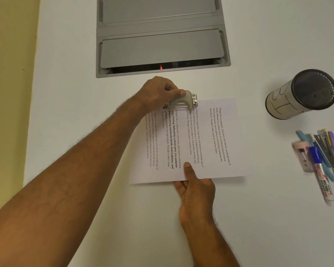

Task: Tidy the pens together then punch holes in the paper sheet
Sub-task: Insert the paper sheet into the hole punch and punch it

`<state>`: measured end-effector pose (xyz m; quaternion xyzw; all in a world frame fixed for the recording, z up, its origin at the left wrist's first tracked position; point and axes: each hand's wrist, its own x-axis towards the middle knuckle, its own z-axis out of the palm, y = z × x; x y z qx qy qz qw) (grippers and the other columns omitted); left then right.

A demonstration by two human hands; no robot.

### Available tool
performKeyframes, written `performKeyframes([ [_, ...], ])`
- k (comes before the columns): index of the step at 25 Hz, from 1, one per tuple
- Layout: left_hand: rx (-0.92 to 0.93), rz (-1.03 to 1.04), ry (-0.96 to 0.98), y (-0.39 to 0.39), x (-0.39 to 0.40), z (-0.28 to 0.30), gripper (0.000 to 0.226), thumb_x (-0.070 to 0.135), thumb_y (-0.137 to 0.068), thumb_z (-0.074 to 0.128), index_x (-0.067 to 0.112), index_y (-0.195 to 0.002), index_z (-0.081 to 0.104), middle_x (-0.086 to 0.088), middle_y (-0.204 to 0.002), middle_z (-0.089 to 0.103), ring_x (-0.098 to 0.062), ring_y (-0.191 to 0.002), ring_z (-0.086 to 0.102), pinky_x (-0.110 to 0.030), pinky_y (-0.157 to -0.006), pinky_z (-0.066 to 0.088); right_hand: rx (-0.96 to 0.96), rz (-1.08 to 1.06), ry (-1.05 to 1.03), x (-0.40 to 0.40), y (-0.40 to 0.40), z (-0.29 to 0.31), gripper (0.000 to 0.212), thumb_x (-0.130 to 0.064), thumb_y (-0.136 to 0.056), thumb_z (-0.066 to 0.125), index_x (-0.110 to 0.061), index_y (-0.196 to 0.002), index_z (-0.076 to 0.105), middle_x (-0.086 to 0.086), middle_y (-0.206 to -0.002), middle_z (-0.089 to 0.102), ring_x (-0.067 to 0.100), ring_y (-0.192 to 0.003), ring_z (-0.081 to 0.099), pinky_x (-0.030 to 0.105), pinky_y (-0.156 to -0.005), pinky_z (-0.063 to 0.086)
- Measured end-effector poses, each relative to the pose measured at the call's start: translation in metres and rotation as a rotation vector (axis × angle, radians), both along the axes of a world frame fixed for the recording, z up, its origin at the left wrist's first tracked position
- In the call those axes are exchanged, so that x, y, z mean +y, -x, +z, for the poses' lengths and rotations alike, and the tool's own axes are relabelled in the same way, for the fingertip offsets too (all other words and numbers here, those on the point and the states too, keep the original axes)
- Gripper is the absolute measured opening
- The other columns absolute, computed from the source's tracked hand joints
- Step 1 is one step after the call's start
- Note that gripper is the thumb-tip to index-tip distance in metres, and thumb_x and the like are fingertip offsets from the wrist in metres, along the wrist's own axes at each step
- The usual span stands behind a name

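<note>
A printed paper sheet (210,151) lies on the white table, its text running sideways. A beige and metal hole punch (185,102) sits over the sheet's far edge. My left hand (160,91) grips the punch from above, thumb on its top. My right hand (195,189) pinches the sheet's near edge, thumb on top and fingers underneath. Several pens and a whiteboard marker (322,160) lie bunched side by side at the right of the table.
A mesh pen holder (301,95) wrapped in paper lies on its side at the far right, above the pens. A grey recessed cable box (162,35) with flaps is set into the table behind the punch. The table's left edge (30,132) borders a yellow floor.
</note>
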<state>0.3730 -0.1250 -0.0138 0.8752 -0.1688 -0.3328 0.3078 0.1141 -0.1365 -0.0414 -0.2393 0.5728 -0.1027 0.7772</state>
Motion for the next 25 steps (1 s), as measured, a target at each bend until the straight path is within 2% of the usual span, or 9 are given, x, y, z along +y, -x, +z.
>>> performKeyframes([
  [3, 0.018, 0.007, -0.001, -0.002, -0.003, 0.001, 0.029, 0.048, -0.094, 0.068, 0.021, -0.100, 0.076, 0.001, -0.099, 0.075, -0.018, -0.093, 0.070, -0.034, -0.081, 0.057, 0.007, 0.006, 0.002, -0.001, 0.000, -0.001, 0.029, -0.010, -0.093, 0.075, -0.023, -0.118, 0.071, -0.003, -0.103, 0.082, 0.016, -0.090, 0.080, 0.029, -0.064, 0.064],
  [6, -0.021, 0.020, 0.000, -0.001, -0.004, -0.002, 0.026, 0.045, -0.094, 0.070, 0.019, -0.095, 0.073, 0.001, -0.096, 0.073, -0.014, -0.086, 0.066, -0.025, -0.069, 0.048, 0.006, 0.010, -0.002, -0.001, -0.001, 0.001, 0.028, -0.010, -0.093, 0.075, -0.025, -0.116, 0.071, -0.003, -0.104, 0.082, 0.017, -0.090, 0.080, 0.029, -0.065, 0.064],
  [8, -0.055, 0.014, 0.004, 0.002, -0.005, -0.002, 0.025, 0.043, -0.095, 0.069, 0.019, -0.092, 0.070, 0.001, -0.095, 0.070, -0.013, -0.085, 0.063, -0.024, -0.067, 0.045, 0.001, 0.006, -0.002, -0.001, -0.001, 0.003, 0.029, -0.009, -0.094, 0.074, -0.025, -0.118, 0.071, -0.003, -0.106, 0.082, 0.017, -0.092, 0.080, 0.029, -0.066, 0.063],
  [11, -0.104, -0.011, -0.040, 0.004, -0.009, -0.002, 0.025, 0.043, -0.097, 0.067, 0.018, -0.093, 0.066, -0.001, -0.097, 0.067, -0.020, -0.095, 0.063, -0.038, -0.082, 0.053, 0.009, -0.007, -0.007, 0.000, -0.003, 0.007, 0.028, -0.008, -0.094, 0.074, -0.025, -0.116, 0.071, -0.004, -0.106, 0.082, 0.017, -0.092, 0.080, 0.029, -0.067, 0.064],
  [14, -0.180, -0.017, -0.130, 0.006, -0.015, -0.001, 0.027, 0.045, -0.098, 0.065, 0.018, -0.096, 0.063, -0.003, -0.101, 0.063, -0.027, -0.108, 0.058, -0.049, -0.096, 0.052, 0.016, -0.008, -0.018, -0.001, -0.004, 0.009, 0.028, -0.008, -0.093, 0.074, -0.023, -0.116, 0.071, -0.004, -0.103, 0.082, 0.017, -0.091, 0.080, 0.030, -0.067, 0.064],
  [22, -0.179, -0.005, -0.123, 0.008, -0.015, 0.000, 0.034, 0.047, -0.098, 0.063, 0.013, -0.099, 0.066, -0.006, -0.103, 0.064, -0.029, -0.107, 0.060, -0.050, -0.096, 0.053, 0.020, -0.004, -0.017, -0.001, -0.004, 0.006, 0.028, -0.008, -0.093, 0.074, -0.021, -0.117, 0.071, -0.006, -0.101, 0.082, 0.017, -0.090, 0.080, 0.030, -0.066, 0.064],
  [25, -0.160, -0.011, -0.082, 0.009, -0.009, 0.001, 0.036, 0.050, -0.099, 0.060, 0.014, -0.097, 0.067, -0.006, -0.100, 0.067, -0.027, -0.101, 0.063, -0.045, -0.091, 0.054, 0.019, -0.003, -0.015, -0.001, -0.004, 0.007, 0.024, -0.007, -0.093, 0.074, -0.023, -0.111, 0.071, -0.007, -0.098, 0.082, 0.016, -0.088, 0.080, 0.029, -0.065, 0.064],
])
